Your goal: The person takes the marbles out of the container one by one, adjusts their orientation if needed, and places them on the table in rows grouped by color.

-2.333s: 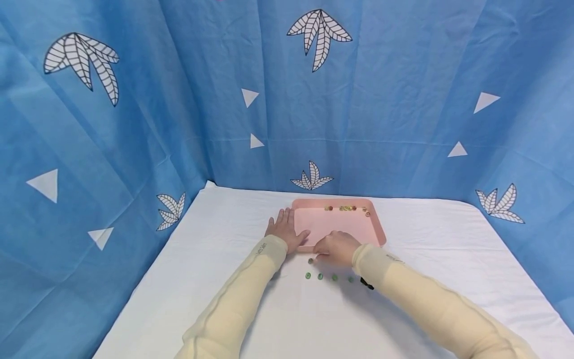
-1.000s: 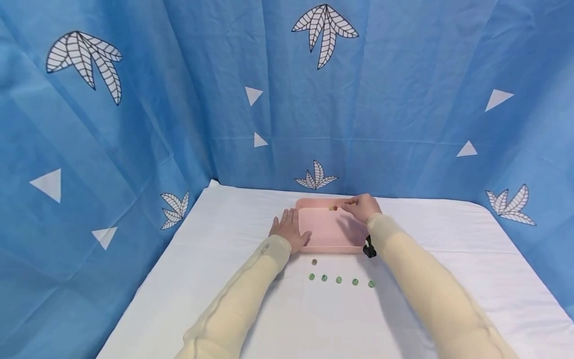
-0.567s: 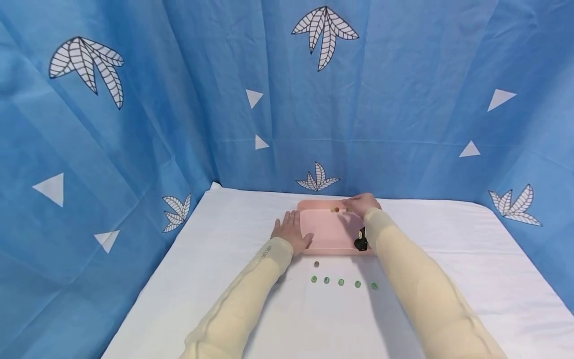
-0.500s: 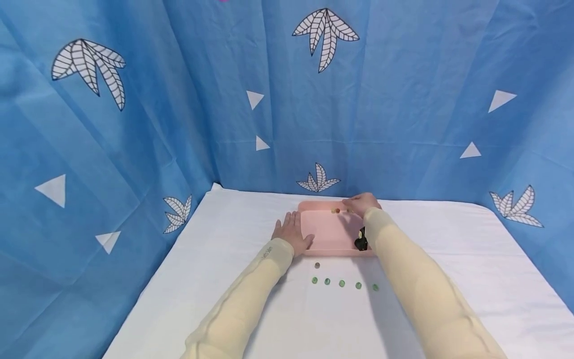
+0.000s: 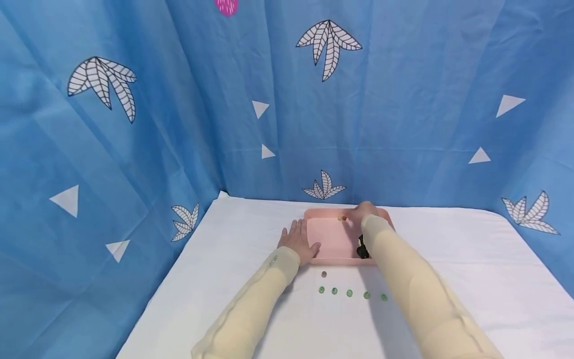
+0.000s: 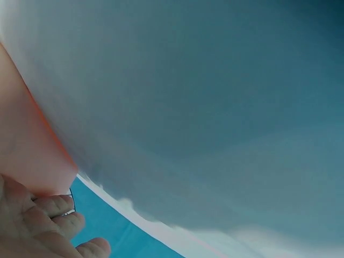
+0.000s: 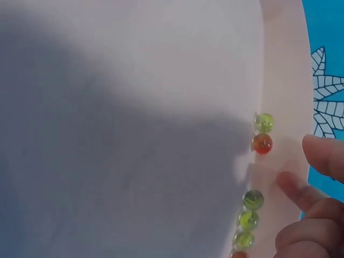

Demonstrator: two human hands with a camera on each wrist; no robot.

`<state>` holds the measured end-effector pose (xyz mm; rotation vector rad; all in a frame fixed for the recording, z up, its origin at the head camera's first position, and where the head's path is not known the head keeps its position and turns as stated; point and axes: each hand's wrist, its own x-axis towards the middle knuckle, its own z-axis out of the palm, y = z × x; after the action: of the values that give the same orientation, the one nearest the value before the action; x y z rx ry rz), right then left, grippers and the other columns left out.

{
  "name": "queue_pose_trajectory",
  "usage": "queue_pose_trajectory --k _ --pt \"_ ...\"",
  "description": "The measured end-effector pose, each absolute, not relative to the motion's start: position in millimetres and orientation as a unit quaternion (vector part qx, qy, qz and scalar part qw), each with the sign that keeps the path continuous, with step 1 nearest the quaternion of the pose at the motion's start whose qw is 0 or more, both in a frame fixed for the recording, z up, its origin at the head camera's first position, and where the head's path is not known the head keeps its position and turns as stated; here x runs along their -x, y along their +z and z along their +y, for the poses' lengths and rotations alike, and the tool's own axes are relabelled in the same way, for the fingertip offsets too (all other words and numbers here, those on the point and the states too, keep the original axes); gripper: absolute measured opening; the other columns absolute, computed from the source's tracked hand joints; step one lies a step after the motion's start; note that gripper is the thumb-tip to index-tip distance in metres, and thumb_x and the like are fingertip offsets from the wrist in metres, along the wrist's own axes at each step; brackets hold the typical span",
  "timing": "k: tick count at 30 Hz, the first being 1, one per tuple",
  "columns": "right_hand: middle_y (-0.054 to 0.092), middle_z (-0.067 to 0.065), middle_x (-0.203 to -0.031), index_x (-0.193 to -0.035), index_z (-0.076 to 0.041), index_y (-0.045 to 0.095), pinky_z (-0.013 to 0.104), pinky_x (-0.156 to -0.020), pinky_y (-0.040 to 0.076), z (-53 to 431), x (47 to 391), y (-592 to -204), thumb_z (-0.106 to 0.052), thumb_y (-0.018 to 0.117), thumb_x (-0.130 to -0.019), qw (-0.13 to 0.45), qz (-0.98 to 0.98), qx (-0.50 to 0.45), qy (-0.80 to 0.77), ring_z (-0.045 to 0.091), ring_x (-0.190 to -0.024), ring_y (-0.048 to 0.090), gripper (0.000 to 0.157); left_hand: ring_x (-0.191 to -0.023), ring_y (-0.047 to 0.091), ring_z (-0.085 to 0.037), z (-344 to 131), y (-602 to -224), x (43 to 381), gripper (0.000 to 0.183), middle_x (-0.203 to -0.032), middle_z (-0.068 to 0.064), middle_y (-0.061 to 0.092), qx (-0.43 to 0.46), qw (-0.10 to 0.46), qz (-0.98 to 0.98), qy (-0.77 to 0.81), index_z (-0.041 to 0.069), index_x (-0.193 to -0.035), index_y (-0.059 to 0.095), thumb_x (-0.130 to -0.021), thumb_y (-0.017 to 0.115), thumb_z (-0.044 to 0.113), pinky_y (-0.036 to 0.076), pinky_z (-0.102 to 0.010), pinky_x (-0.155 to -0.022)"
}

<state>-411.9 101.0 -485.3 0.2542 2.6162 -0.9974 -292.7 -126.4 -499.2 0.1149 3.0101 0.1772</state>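
Note:
My left hand [image 5: 297,243] lies with straight fingers over the left rim of a shallow pink tray [image 5: 325,262]. In the left wrist view the fingers [image 6: 64,223] rest by a tray corner. Inside the tray's far wall is my right hand [image 5: 362,212]. In the right wrist view its thumb and index finger [image 7: 301,193] are apart with nothing between them, close to marbles lined along that wall. These include a yellow-green marble [image 7: 264,123], an orange marble [image 7: 262,143], a dark green marble [image 7: 253,199] and lighter green ones [image 7: 248,220], with another orange marble [image 7: 239,255] at the view's edge.
On the white tablecloth [image 5: 215,249], in front of the tray, several green marbles [image 5: 350,293] form a spaced row. A brownish marble [image 5: 324,274] lies between this row and the tray. Blue curtains [image 5: 381,124] hang behind and beside the table.
My right hand has gone from the tray's front edge to its far wall, most recently dipping lower there. The green row's right end shows. My left hand keeps its place; the head view has tilted.

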Motion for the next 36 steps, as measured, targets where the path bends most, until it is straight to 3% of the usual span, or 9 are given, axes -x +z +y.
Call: queue_pose_trajectory --k 5,10,14,25,31,36 --pt "0.063 0.013 -0.105 -0.101 -0.004 0.07 0.036 -0.066 0.048 95.9 417.8 -492.9 -0.041 0.073 -0.081 0.156 0.915 -0.101 -0.359 0.027 -0.085 0.055 0.042 -0.147 0.009 -0.023 -125.8 -502.9 292.3 0.09 -0.16 -0.01 0.015 -0.038 0.062 0.996 0.056 0.006 -0.155 0.009 -0.092 0.038 0.064 0.011 -0.047 -0.117" --pt "0.061 0.02 -0.114 -0.117 0.003 0.061 0.042 -0.072 0.048 95.1 420.4 -498.8 -0.041 0.073 -0.079 0.15 0.928 -0.093 -0.328 0.03 -0.088 0.055 0.059 -0.147 0.01 -0.024 -124.8 -502.8 291.0 0.09 -0.16 -0.01 0.015 -0.039 0.056 0.996 0.054 0.006 -0.155 0.01 -0.092 0.039 0.064 0.013 -0.048 -0.117" --pt "0.058 0.022 -0.121 -0.129 0.005 0.053 0.04 -0.069 0.05 94.3 420.5 -504.4 -0.037 0.072 -0.081 0.143 0.927 -0.094 -0.333 0.031 -0.09 0.055 0.067 -0.147 0.012 -0.025 -124.4 -501.6 290.0 0.09 -0.16 -0.01 0.016 -0.042 0.052 0.996 0.057 0.005 -0.155 0.012 -0.092 0.04 0.063 0.014 -0.049 -0.117" --pt "0.062 0.015 -0.088 -0.105 0.003 0.062 0.031 -0.048 0.045 84.9 405.0 -498.0 -0.034 0.067 -0.085 0.114 0.937 -0.096 -0.317 0.024 -0.066 0.057 0.042 -0.146 0.014 -0.024 -124.7 -505.3 291.4 0.089 -0.159 -0.009 0.019 -0.043 0.045 0.997 0.047 0.005 -0.154 0.013 -0.092 0.039 0.064 0.015 -0.047 -0.117" --pt "0.062 0.023 -0.106 -0.117 0.006 0.058 0.033 -0.053 0.048 84.0 405.6 -502.1 -0.035 0.066 -0.085 0.101 0.944 -0.099 -0.298 0.028 -0.076 0.058 0.052 -0.146 0.015 -0.024 -124.3 -505.6 290.2 0.089 -0.159 -0.009 0.02 -0.048 0.038 0.997 0.041 0.005 -0.154 0.015 -0.092 0.039 0.063 0.017 -0.047 -0.116" --pt "0.062 0.024 -0.109 -0.115 0.006 0.06 0.035 -0.055 0.05 82.2 410.1 -507.9 -0.03 0.065 -0.084 0.089 0.951 -0.089 -0.283 0.03 -0.08 0.058 0.048 -0.146 0.015 -0.023 -125.2 -505.2 290.2 0.089 -0.159 -0.009 0.02 -0.046 0.037 0.998 0.037 0.005 -0.154 0.015 -0.091 0.039 0.064 0.018 -0.047 -0.116"
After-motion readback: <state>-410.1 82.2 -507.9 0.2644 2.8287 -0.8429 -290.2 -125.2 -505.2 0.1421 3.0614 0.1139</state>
